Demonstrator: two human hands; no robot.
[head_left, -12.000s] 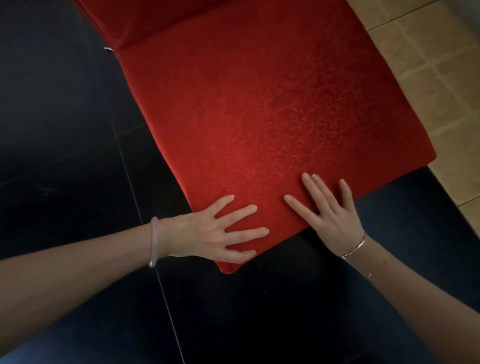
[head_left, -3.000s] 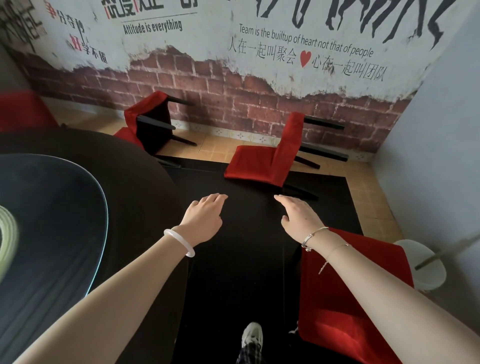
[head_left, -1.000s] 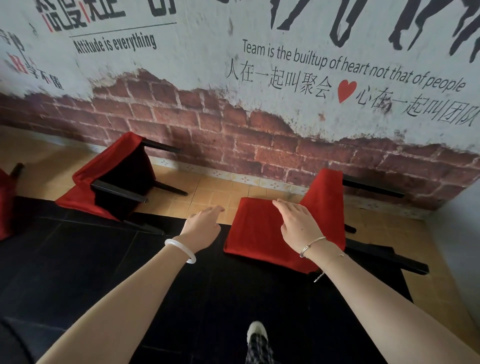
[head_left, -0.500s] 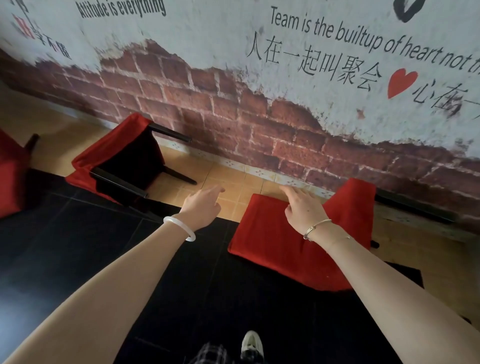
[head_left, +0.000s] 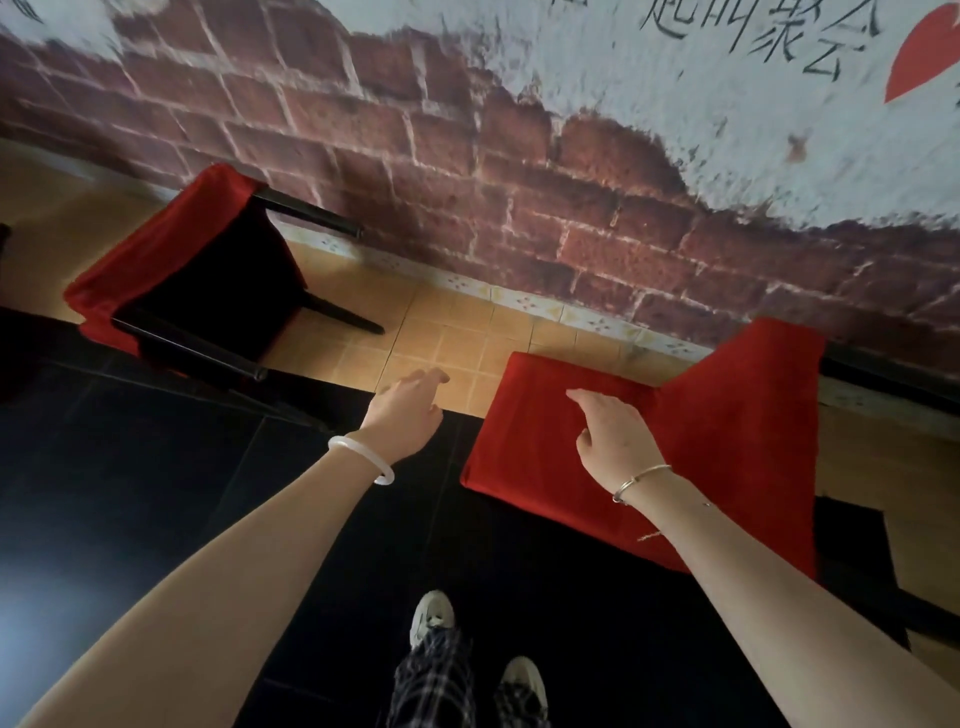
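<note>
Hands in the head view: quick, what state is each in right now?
Left hand: open, fingers extended, holding nothing.
Right hand: open, holding nothing, over the toppled red chair; contact cannot be told.

One cam only, on your head, wide-angle, facing fwd & down: your shoes (head_left: 431, 618) at near edge, brick wall (head_left: 467, 171) far, red chair (head_left: 737, 415) close, right.
</note>
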